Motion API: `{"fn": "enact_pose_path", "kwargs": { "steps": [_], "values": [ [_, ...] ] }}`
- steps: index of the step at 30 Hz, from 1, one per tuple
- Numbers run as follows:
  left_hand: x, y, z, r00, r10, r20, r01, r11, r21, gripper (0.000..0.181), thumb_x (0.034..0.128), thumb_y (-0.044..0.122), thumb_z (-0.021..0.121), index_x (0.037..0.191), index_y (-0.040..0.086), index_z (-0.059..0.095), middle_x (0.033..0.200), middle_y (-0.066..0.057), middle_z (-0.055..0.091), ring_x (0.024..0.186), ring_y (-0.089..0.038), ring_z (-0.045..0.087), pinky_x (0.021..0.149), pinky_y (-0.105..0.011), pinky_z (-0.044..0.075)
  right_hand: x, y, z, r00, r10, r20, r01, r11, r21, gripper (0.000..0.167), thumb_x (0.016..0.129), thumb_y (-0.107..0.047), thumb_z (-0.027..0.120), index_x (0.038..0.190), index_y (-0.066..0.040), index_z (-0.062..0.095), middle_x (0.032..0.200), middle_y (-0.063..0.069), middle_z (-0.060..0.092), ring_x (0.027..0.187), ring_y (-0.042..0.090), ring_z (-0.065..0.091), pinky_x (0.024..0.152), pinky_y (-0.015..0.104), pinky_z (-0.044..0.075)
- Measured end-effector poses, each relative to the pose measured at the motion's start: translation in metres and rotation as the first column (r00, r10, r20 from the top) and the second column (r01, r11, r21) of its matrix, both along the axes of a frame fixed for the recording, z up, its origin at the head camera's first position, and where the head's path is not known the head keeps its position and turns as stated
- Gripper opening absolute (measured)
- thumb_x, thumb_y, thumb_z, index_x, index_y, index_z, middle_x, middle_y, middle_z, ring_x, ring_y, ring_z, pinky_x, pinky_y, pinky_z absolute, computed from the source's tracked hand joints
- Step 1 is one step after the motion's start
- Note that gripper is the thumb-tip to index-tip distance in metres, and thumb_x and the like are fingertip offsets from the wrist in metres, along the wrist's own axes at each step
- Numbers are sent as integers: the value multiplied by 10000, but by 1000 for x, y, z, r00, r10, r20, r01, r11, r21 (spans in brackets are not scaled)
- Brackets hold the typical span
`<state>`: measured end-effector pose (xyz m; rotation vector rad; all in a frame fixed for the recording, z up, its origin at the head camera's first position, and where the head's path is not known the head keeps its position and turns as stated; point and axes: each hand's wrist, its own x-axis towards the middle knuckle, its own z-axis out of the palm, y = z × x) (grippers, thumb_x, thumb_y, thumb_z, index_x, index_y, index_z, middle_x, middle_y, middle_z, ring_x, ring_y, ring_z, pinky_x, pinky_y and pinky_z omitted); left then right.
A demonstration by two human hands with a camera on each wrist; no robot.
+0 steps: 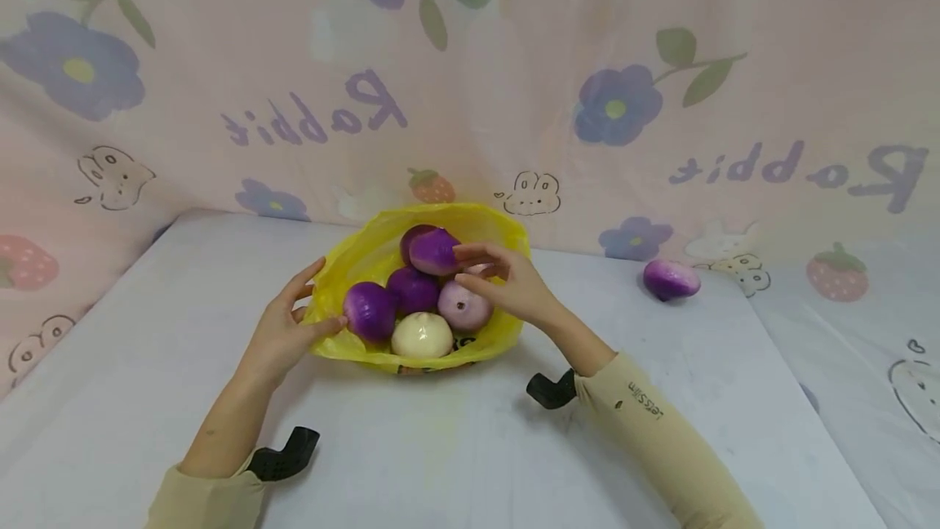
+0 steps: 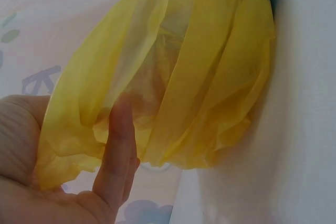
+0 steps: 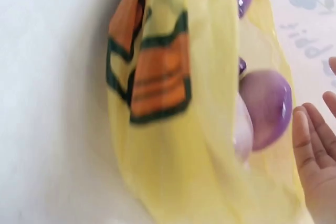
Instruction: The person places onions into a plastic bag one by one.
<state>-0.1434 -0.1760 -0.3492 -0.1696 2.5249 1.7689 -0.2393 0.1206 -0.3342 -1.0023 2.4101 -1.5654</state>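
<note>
A yellow plastic bag lies mouth-open on the white table, with several purple onions and one white onion inside. My left hand holds the bag's left rim, thumb inside and fingers outside; in the left wrist view the yellow film passes between them. Over the bag's right side, my right hand has its fingers extended beside the topmost purple onion. The right wrist view shows that hand's fingers straight near a purple onion; contact is unclear.
One more purple onion lies on the table at the back right. A patterned cloth hangs behind the table. Black wrist devices stick out at both sleeves.
</note>
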Motion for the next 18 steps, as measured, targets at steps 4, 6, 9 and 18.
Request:
{"fn": "enact_pose_path", "kwargs": {
  "steps": [4,6,9,18],
  "values": [
    [-1,0,-2,1000,-9,-6,9,1000,21,865,862,111,680,1548,246,171,1493,-259,218,1174,-386,514,754,-148,507,-2,20,0,998,-54,-21,53,997,-64,364,890,-46,634,1239,42,576,1229,223,601,1073,318,590,895,285,495],
    [-1,0,-3,1000,-14,-8,14,1000,25,864,864,119,682,1548,249,170,1494,-258,216,1169,-377,518,753,-148,507,-3,30,1,995,-92,-33,88,992,-95,355,883,-28,637,1225,48,580,1207,243,599,1071,326,585,863,240,495],
    [-2,-1,-3,1000,-17,-10,17,999,27,860,867,129,683,1548,252,172,1492,-257,219,1149,-352,532,750,-149,506,-6,44,3,987,-152,-43,146,981,-126,345,876,-19,642,1210,52,584,1178,238,605,1073,287,583,845,211,492],
    [-4,-3,-5,1000,-23,-10,23,999,41,861,867,113,683,1547,254,174,1492,-255,213,1135,-337,537,748,-158,513,-15,77,2,959,-281,-34,274,952,-140,348,898,-70,642,1223,39,582,1156,225,607,997,91,582,831,170,488]
  ]
}}
